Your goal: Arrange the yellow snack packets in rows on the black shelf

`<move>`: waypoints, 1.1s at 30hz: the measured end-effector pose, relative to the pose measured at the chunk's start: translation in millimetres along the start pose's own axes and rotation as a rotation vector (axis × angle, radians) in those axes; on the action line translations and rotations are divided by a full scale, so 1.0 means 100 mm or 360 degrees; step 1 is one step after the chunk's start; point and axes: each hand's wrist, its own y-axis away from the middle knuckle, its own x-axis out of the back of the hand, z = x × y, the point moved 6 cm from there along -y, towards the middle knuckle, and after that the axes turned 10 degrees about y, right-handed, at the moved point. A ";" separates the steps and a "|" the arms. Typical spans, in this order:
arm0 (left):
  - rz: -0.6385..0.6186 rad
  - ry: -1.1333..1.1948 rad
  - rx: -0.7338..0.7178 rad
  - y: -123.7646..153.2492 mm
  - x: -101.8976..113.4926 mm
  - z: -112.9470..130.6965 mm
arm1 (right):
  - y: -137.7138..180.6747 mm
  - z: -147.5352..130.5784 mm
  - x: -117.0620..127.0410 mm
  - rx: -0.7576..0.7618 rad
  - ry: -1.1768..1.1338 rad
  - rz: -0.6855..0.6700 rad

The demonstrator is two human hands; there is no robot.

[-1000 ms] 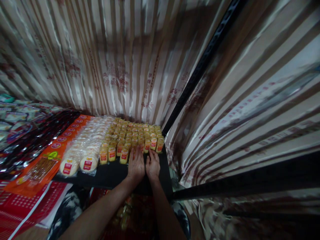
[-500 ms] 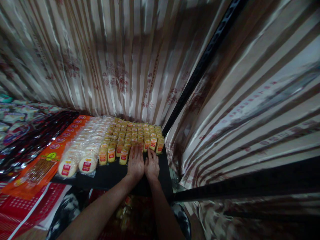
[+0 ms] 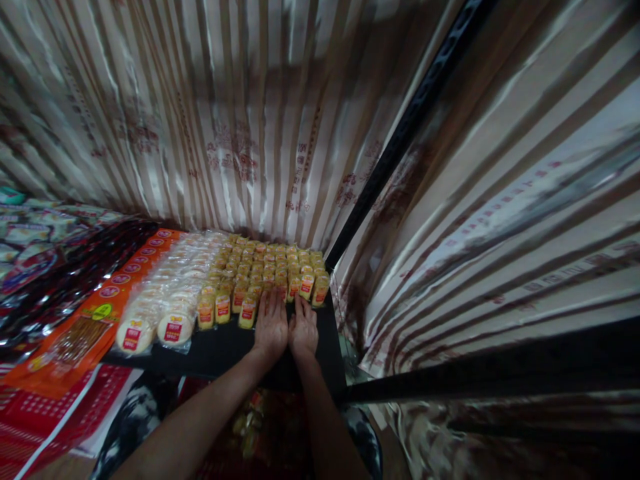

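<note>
Rows of small yellow wrapped cakes (image 3: 249,312) with red labels stand on a black shelf (image 3: 220,347). My left hand (image 3: 271,327) lies palm down against the front of these rows, its fingers stretched forward over the cakes. Close beside it, my right hand (image 3: 303,331) reaches to the front cakes at the right end, its fingers extended and slightly bent. Both hands touch the packs, and neither visibly grips one. The cakes directly under my fingers are hidden.
Left of the cakes are rows of round white packaged pastries (image 3: 175,327), an orange snack pack (image 3: 100,310) and dark shiny packets (image 3: 75,280). A black post (image 3: 390,160) rises at the shelf's right corner. Pleated printed sheeting (image 3: 260,120) hangs behind. Below is a red basket (image 3: 45,417).
Almost nothing differs. Both hands stay against the front cakes, and the view has shifted very slightly.
</note>
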 end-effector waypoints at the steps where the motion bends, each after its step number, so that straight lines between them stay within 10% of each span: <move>1: -0.0002 0.0003 0.0005 0.00 0.00 0.00 | 0.00 0.00 0.01 0.0001 -0.0004 0.0009; 33: 0.0186 0.0057 -0.0150 0.86 0.27 -0.18 | 0.23 -0.21 0.16 0.0363 -0.0518 0.0307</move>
